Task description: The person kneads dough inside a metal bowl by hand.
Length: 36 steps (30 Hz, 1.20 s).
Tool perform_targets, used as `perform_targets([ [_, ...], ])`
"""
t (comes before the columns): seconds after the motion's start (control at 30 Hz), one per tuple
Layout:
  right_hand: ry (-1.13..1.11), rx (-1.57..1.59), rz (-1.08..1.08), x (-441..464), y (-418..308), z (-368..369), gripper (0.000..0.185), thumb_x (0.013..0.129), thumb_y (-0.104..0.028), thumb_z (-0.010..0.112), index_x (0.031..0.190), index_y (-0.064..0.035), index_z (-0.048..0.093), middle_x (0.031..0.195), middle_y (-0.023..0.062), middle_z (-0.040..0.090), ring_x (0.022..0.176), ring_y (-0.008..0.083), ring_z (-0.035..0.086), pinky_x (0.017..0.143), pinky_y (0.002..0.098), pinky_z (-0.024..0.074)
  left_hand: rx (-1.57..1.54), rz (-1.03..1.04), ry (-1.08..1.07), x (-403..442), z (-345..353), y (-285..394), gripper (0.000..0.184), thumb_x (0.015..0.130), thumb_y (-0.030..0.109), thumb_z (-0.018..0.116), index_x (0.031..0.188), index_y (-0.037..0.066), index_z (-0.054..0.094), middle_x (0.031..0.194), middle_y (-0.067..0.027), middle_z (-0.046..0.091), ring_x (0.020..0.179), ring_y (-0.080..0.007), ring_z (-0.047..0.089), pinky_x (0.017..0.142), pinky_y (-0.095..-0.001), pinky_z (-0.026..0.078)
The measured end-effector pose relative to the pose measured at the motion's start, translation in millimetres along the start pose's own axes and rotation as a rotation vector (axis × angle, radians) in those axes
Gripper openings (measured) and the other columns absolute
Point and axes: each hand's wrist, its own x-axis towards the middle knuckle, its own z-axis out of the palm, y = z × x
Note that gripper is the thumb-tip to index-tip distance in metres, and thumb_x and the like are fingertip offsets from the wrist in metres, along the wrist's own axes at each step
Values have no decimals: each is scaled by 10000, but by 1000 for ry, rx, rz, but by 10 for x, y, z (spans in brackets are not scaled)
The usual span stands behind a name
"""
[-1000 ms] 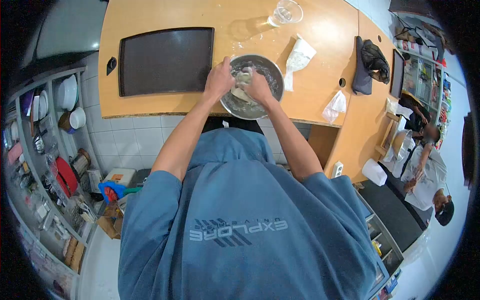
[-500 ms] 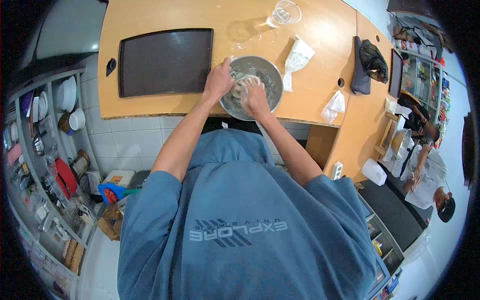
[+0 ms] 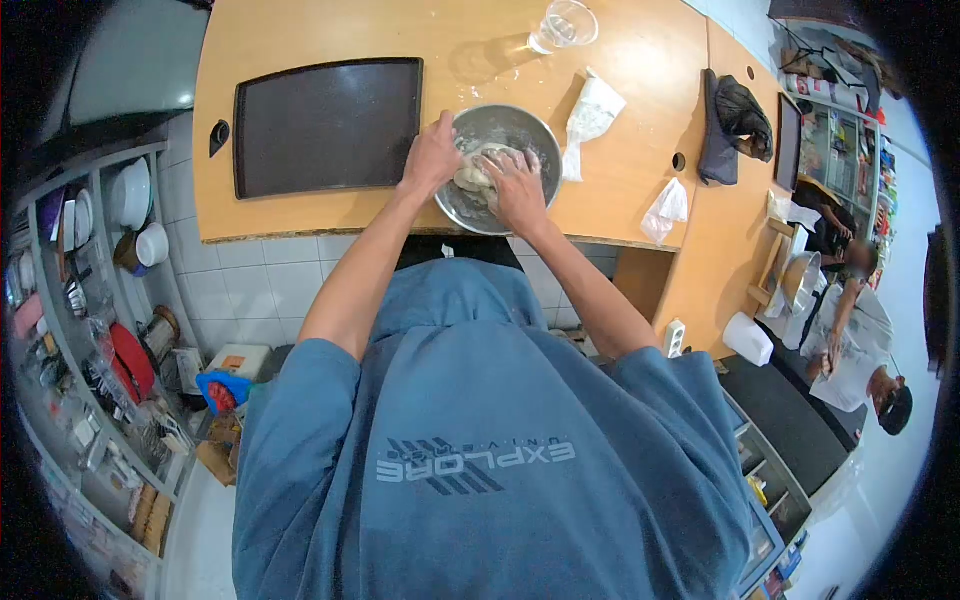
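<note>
A steel mixing bowl (image 3: 545, 140) stands near the front edge of the wooden table, its inner wall smeared with white residue. My left hand (image 3: 432, 158) is closed on the bowl's left rim. Inside the bowl lies a pale lump of dough (image 3: 470, 178), partly covered by my right hand (image 3: 518, 190). The fingers of that hand are spread and stretched out over the dough, touching it. To the left of the bowl is a dark baking tray (image 3: 328, 130). On its right lies a white-filled plastic bag (image 3: 595, 108).
A clear plastic cup (image 3: 568, 25) stands at the back of the table (image 3: 470, 45). A smaller plastic bag (image 3: 665, 212) and dark cloth items (image 3: 735, 125) lie to the right. Shelves (image 3: 120, 240) line the left. At far right, another person (image 3: 850, 340) works beside a metal bowl (image 3: 800, 280).
My right hand's fingers have spread from a curled position over the dough, which now shows flatter and further left. My left hand stays on the rim.
</note>
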Motion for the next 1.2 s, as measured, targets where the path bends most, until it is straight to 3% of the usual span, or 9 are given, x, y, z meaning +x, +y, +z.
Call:
perform_targets([
  [0.13,-38,162,100,-1,-89,-24,607,735,-178,736,1326,-96,620,1241,192,605,1225,390,538,1080,567,381,7,16,14,12,32,-22,178,921,54,564,1050,-28,472,899,-342,643,892,-533,633,766,-594,497],
  [0.33,-33,58,37,-18,-136,87,481,752,-221,666,1194,-33,641,1167,197,599,1168,388,549,988,580,430,18,15,-48,-53,-18,129,188,904,26,561,1064,-34,484,959,-333,651,928,-525,638,780,-584,507],
  [0.43,-109,13,72,-10,-163,85,474,743,-260,684,1149,-21,635,1163,191,593,1153,385,550,967,584,429,56,29,-59,-73,117,46,316,808,-1,580,1110,-28,492,968,-302,671,910,-499,656,806,-553,528],
  [0.53,-162,54,89,-36,-186,-60,473,756,-247,679,1172,-25,631,1187,187,590,1154,386,555,966,600,421,23,41,-93,-78,137,-1,237,868,-3,582,1082,-44,488,971,-329,654,942,-520,640,786,-574,513],
  [0.63,-77,43,21,-127,-198,-97,456,776,-242,669,1171,-17,624,1185,204,589,1140,400,563,967,589,424,52,54,-72,-51,154,-14,346,798,9,582,1130,-24,494,977,-285,682,908,-496,661,804,-559,530],
  [0.83,28,116,112,-208,-187,97,369,831,-259,660,1125,-37,640,1161,213,604,1118,397,575,959,548,434,22,14,-79,-7,139,26,334,803,18,577,1127,-13,504,1011,-292,686,940,-497,659,812,-554,527],
  [1.13,163,-40,172,36,-81,473,282,856,-344,658,915,-72,700,849,128,701,870,337,662,856,520,451,19,-52,-133,18,116,118,273,827,31,566,1093,0,512,1031,-281,687,950,-501,652,805,-551,522],
  [1.2,31,-9,251,94,-38,546,302,856,-362,654,948,-81,715,936,133,706,982,318,665,956,554,434,33,-38,-115,22,108,139,259,824,27,567,1076,-7,518,1024,-287,685,941,-503,653,797,-555,521],
])
